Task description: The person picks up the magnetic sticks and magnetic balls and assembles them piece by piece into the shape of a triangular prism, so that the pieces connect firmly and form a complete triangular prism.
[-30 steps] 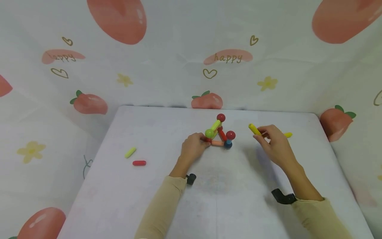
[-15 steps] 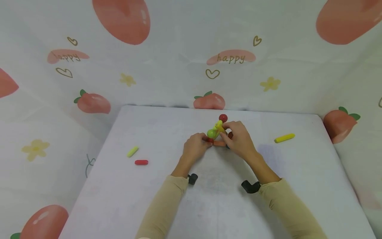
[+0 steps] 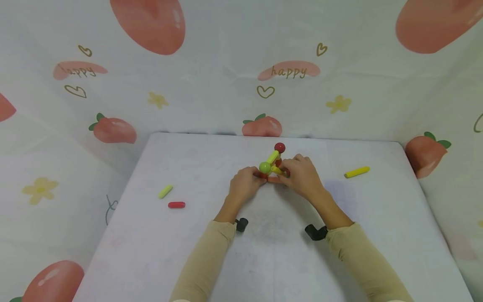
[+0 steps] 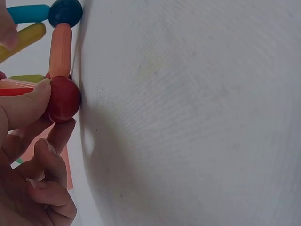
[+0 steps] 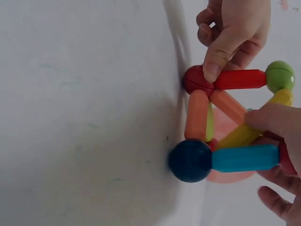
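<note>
A frame of magnetic balls and rods stands on the table. My left hand [image 3: 246, 184] pinches the dark red ball [image 4: 64, 99] at its near left bottom corner, with the thumb on that ball. From this ball a red rod [image 5: 241, 79] rises to a light green ball [image 3: 265, 167]. My right hand [image 3: 305, 178] pinches a yellow rod [image 5: 235, 135], one end of which meets the green ball. Below that hand, a blue rod [image 5: 245, 157] joins a dark blue ball [image 5: 190, 160] to a red ball partly hidden by the fingers. An orange rod [image 4: 60, 51] links the two lower balls.
Another yellow rod [image 3: 357, 172] lies on the right part of the white table [image 3: 275, 260]. At the left lie a yellow-green rod [image 3: 165, 191] and a red rod [image 3: 176, 205]. A printed cloth [image 3: 211, 84] hangs behind the table.
My right hand has moved left from the table's right side to the frame, bringing the yellow rod up to the green ball. The left hand has stayed at the lower red ball.
</note>
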Tool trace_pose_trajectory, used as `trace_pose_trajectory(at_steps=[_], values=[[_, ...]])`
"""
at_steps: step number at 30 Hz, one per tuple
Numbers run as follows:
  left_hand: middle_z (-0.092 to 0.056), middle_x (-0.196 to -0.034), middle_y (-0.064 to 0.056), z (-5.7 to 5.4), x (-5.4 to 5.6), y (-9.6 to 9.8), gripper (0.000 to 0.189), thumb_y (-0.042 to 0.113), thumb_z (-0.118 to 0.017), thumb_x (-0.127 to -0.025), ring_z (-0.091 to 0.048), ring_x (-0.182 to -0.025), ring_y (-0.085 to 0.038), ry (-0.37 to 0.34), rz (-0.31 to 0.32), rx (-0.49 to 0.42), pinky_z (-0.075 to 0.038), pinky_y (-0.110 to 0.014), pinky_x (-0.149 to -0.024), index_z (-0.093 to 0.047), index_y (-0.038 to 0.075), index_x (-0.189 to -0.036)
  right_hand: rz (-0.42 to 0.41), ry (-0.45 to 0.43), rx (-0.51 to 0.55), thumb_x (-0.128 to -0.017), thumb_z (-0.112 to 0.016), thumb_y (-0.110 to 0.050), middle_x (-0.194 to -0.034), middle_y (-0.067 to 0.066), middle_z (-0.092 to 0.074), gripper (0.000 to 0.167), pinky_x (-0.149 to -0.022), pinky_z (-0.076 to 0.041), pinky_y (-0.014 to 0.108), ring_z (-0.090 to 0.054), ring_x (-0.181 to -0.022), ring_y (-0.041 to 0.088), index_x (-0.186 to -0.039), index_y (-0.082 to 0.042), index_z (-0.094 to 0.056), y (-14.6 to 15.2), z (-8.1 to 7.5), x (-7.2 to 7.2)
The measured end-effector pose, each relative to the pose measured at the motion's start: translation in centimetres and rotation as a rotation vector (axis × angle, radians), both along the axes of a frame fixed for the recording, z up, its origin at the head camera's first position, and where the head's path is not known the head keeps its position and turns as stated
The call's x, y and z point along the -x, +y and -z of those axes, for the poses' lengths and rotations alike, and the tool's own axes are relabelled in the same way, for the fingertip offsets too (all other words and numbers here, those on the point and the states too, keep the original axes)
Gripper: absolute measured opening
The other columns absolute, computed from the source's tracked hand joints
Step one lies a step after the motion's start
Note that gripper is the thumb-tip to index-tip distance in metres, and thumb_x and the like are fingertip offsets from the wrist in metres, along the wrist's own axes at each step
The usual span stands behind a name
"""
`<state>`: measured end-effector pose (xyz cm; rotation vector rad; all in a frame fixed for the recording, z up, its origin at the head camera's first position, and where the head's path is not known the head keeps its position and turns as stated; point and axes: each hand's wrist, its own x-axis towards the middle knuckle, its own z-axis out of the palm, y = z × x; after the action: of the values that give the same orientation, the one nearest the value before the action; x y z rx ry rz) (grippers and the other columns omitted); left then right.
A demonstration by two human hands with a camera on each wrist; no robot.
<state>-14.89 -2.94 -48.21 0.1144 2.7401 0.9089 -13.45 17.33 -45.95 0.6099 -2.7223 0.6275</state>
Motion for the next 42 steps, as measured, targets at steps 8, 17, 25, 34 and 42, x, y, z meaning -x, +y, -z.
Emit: trace_pose_trajectory(at_steps=[8, 17, 25, 34, 42], values=[[-0.076, -0.112, 0.002, -0.1, 0.0, 0.0, 0.026, 0.032, -0.073, -0.094, -0.069, -0.107, -0.021, -0.002, 0.003, 0.009, -0.054, -0.044, -0.094, -0.074, 0.016, -0.114, -0.016, -0.092, -0.121, -0.079, -0.088, -0.027, -0.069, -0.002, -0.063, 0.020, -0.073, -0.042, 0.039, -0.054, -0.079, 0.023, -0.089, -0.015, -0.075, 0.0, -1.2, 0.0], [-0.076, -0.111, 0.002, -0.1, 0.0, 0.1, 0.024, 0.033, -0.074, -0.093, -0.070, -0.105, -0.022, 0.010, 0.009, 0.010, -0.054, -0.044, -0.091, -0.074, 0.017, -0.111, -0.001, -0.074, -0.162, -0.076, -0.088, -0.044, -0.072, 0.001, -0.066, 0.032, -0.067, -0.042, 0.036, -0.053, -0.077, 0.023, -0.080, -0.015, -0.076, -0.5, -1.0, 0.3], [-0.075, -0.112, 0.002, 0.0, -0.2, 0.0, 0.026, 0.033, -0.074, -0.094, -0.069, -0.105, -0.021, 0.010, 0.012, 0.008, -0.054, -0.044, -0.094, -0.073, 0.016, -0.114, -0.031, -0.237, -0.036, -0.079, -0.088, -0.041, -0.093, 0.007, -0.072, 0.043, -0.072, -0.044, 0.036, -0.054, -0.084, 0.023, -0.108, -0.011, -0.076, 0.0, -1.2, 0.4], [-0.076, -0.108, 0.003, -0.3, -0.4, -0.1, 0.024, 0.032, -0.076, -0.092, -0.070, -0.101, -0.020, 0.049, -0.001, 0.025, -0.055, -0.043, -0.090, -0.073, 0.018, -0.112, 0.061, -0.528, 0.298, -0.083, -0.086, -0.027, -0.130, 0.013, -0.062, 0.064, -0.098, -0.054, 0.052, -0.059, -0.118, 0.031, -0.136, -0.007, -0.058, 3.0, 1.4, -1.1], [-0.075, -0.109, 0.003, -0.2, -0.5, 0.2, 0.024, 0.032, -0.075, -0.093, -0.069, -0.101, -0.020, 0.053, 0.009, 0.018, -0.054, -0.045, -0.090, -0.072, 0.019, -0.112, 0.088, -0.457, 0.374, -0.085, -0.084, -0.017, -0.107, 0.012, -0.065, 0.027, -0.088, -0.055, 0.043, -0.068, -0.101, 0.029, -0.108, -0.007, -0.075, 2.7, 4.4, -1.1]])
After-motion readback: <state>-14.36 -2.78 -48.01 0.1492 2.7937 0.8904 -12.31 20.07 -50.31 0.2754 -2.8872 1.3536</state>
